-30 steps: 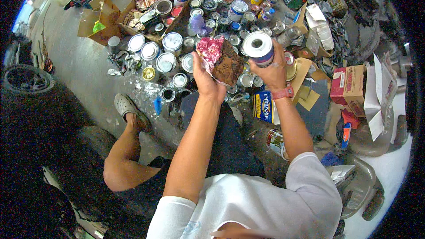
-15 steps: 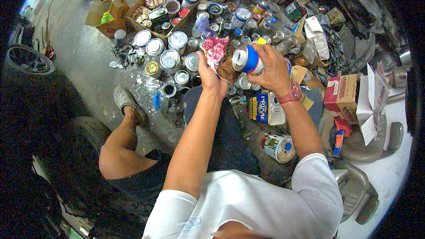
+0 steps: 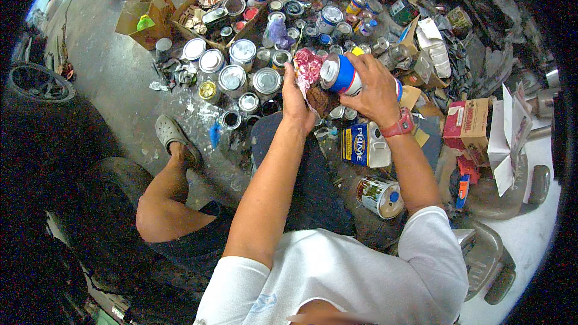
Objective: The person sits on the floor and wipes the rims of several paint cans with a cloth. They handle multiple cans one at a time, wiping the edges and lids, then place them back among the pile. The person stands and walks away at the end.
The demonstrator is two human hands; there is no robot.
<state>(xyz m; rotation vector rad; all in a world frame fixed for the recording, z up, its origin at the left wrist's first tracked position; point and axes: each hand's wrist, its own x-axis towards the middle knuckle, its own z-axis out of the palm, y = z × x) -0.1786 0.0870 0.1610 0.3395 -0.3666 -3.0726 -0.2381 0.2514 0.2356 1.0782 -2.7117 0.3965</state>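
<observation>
My right hand (image 3: pixel 376 87) grips a blue, white and red can (image 3: pixel 340 75), tipped on its side with its metal top turned toward my left hand. My left hand (image 3: pixel 296 96) holds a crumpled rag (image 3: pixel 309 67) stained pink and dark, pressed up against the can's top. Both hands are raised over the floor in front of my knees. My right wrist carries a red watch (image 3: pixel 399 125).
Several open and lidded paint cans (image 3: pixel 244 75) crowd the concrete floor ahead. Cardboard boxes (image 3: pixel 150 18) stand at the back left. A rectangular blue tin (image 3: pixel 361 144) and a lying can (image 3: pixel 380 195) sit by my right arm; a red box (image 3: pixel 466 123) is right. A tyre (image 3: pixel 36 84) lies left.
The can was upright and held high in my right hand; it has been tipped sideways and brought down against the rag in my left hand.
</observation>
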